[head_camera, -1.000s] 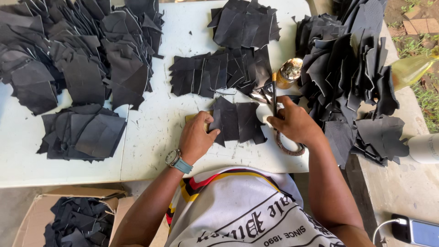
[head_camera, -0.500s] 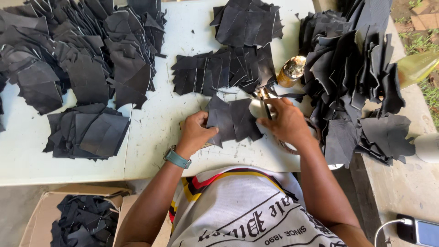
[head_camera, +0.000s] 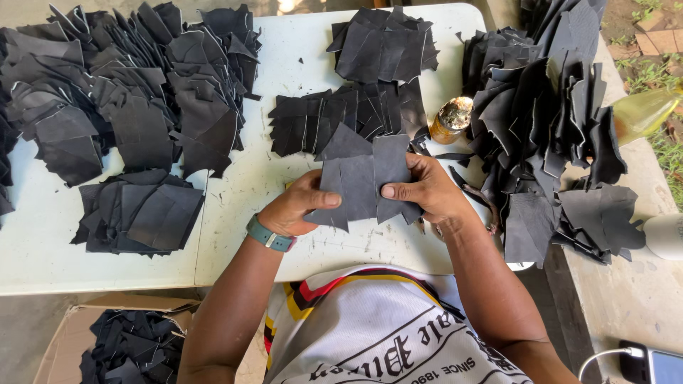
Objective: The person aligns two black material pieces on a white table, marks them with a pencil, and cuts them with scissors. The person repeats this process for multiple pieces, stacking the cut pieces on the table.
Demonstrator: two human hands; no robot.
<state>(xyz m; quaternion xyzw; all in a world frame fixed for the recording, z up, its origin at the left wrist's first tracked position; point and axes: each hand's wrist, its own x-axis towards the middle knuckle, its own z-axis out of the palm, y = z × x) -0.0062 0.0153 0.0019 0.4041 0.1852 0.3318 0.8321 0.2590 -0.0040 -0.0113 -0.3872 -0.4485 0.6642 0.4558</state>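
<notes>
You've got a small stack of dark leather pieces (head_camera: 363, 178) lifted just above the white surface (head_camera: 235, 192), right in front of you. Your left hand (head_camera: 299, 206) grips its lower left edge, your right hand (head_camera: 423, 188) clamps the right side, thumb pressed on top. A fanned row of pieces (head_camera: 334, 121) lies just behind, a small tin (head_camera: 452, 117) to the right, bigger heaps (head_camera: 121, 85) off left.

Bright, even daylight, softest over the white table (head_camera: 242, 192). Only faint shadows under the black leather pieces (head_camera: 142, 213). Strong glare at the top edge and on the yellowish bottle (head_camera: 644, 110), washed out and blurred. Sharp in the middle; slight wide-angle bending toward the corners. Dimmer below the table edge, around the cardboard box (head_camera: 64, 334).
</notes>
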